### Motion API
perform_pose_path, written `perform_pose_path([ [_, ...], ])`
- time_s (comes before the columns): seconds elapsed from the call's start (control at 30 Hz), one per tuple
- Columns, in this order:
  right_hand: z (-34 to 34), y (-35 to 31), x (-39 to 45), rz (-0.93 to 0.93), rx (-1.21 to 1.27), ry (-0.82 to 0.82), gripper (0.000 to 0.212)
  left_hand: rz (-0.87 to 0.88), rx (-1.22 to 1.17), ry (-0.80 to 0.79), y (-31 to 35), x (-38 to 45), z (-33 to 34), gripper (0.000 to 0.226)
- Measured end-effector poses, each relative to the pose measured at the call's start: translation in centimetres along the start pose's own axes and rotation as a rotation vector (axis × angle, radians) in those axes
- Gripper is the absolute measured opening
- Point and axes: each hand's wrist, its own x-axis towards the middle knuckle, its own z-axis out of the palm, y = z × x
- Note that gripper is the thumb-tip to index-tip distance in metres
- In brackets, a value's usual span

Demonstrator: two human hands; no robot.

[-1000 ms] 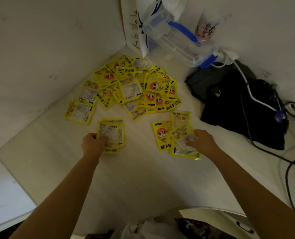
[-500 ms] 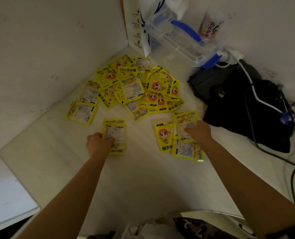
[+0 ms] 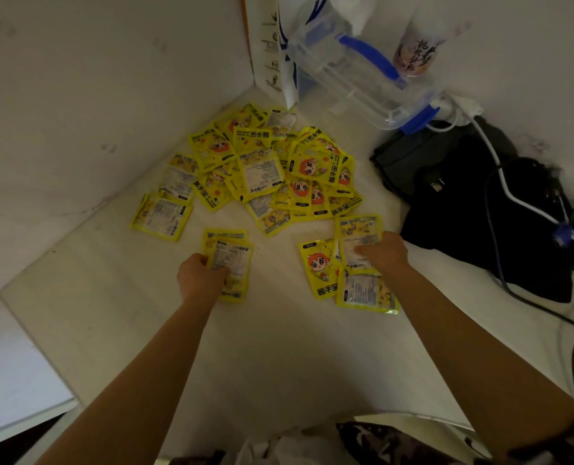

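The left hand (image 3: 200, 278) grips a small packet stack (image 3: 232, 260) just beyond its knuckles, while the right hand (image 3: 384, 253) touches a yellow packet (image 3: 359, 229) under its fingertips, its grip unclear.

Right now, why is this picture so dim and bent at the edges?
Head view: dim light hides detail in the black cloth bundle; the wide lens bows the white walls; the yellow printed packet stack in the left hand is sharp, its print unreadable.
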Motion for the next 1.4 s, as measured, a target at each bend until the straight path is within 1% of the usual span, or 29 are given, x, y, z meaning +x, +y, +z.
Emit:
perform_pose_path([
  [0.03,0.0,0.0,0.0,-0.005,0.009,0.002,0.036,0.003,-0.008,-0.002,0.3,-0.3,-0.1,0.031],
  [0.1,0.0,-0.1,-0.2,-0.012,0.033,0.006,0.037,0.003,-0.04,0.01,0.5,-0.6,-0.2,0.037],
  [0.23,-0.4,-0.2,-0.6,-0.047,0.12,0.0,0.031,-0.034,-0.173,0.031,0.6,-1.2,-0.4,0.044],
  [0.33,-0.8,-0.2,-0.9,-0.065,0.167,-0.016,0.043,-0.05,-0.272,0.019,0.7,-1.5,-0.4,0.052],
  [0.4,-1.2,-0.3,-1.3,-0.086,0.209,-0.031,0.047,-0.069,-0.341,-0.013,0.8,-1.5,-0.3,0.056],
  [0.47,-1.7,-0.2,-1.7,-0.1,0.234,-0.04,0.052,-0.07,-0.391,-0.06,0.9,-1.5,-0.1,0.046],
  [0.53,-2.4,0.1,-1.8,-0.117,0.235,-0.059,0.05,-0.044,-0.432,-0.125,1.1,-1.9,0.2,0.026],
  [0.57,-2.8,0.3,-1.9,-0.129,0.226,-0.076,0.042,-0.028,-0.448,-0.157,1.4,-2.2,0.4,0.019],
  [0.63,-3.7,0.7,-2.3,-0.152,0.218,-0.119,0.022,0.001,-0.461,-0.208,2.0,-2.9,1.0,0.011],
  [0.67,-4.2,1.0,-2.4,-0.163,0.207,-0.133,0.018,0.01,-0.465,-0.228,2.4,-3.3,1.3,0.009],
  [0.83,-6.5,2.9,-2.7,-0.221,0.049,-0.226,0.018,0.024,-0.462,-0.337,3.9,-5.0,3.9,0.008],
  [0.9,-7.2,3.8,-2.7,-0.266,-0.051,-0.259,0.014,0.033,-0.45,-0.371,4.3,-5.6,4.9,0.007],
  [0.93,-7.6,4.1,-2.9,-0.291,-0.109,-0.28,0.012,0.036,-0.441,-0.373,4.6,-6.0,5.4,0.006],
  [0.97,-7.9,4.3,-2.8,-0.311,-0.158,-0.307,0.014,0.036,-0.433,-0.369,4.8,-6.3,5.9,0.005],
  [1.07,-8.1,4.9,-2.7,-0.334,-0.368,-0.392,0.027,0.011,-0.428,-0.362,5.5,-6.9,7.1,0.007],
  [1.13,-7.7,5.5,-2.5,-0.331,-0.48,-0.421,0.019,-0.011,-0.424,-0.348,5.6,-7.0,7.8,0.012],
  [1.17,-7.5,5.6,-2.3,-0.332,-0.527,-0.424,0.033,-0.014,-0.417,-0.33,5.6,-7.0,8.2,0.015],
  [1.2,-7.3,5.5,-2.5,-0.321,-0.566,-0.408,0.052,-0.012,-0.4,-0.307,5.6,-7.0,8.5,0.018],
  [1.23,-7.1,5.4,-2.5,-0.319,-0.598,-0.38,0.06,-0.01,-0.381,-0.287,5.7,-7.1,8.8,0.02],
  [1.33,-6.6,4.9,-2.5,-0.377,-0.645,-0.335,0.051,-0.017,-0.375,-0.248,5.8,-7.2,9.4,0.019],
  [1.4,-6.1,4.8,-2.3,-0.411,-0.695,-0.357,0.056,-0.032,-0.392,-0.217,6.0,-7.3,9.7,0.019],
])
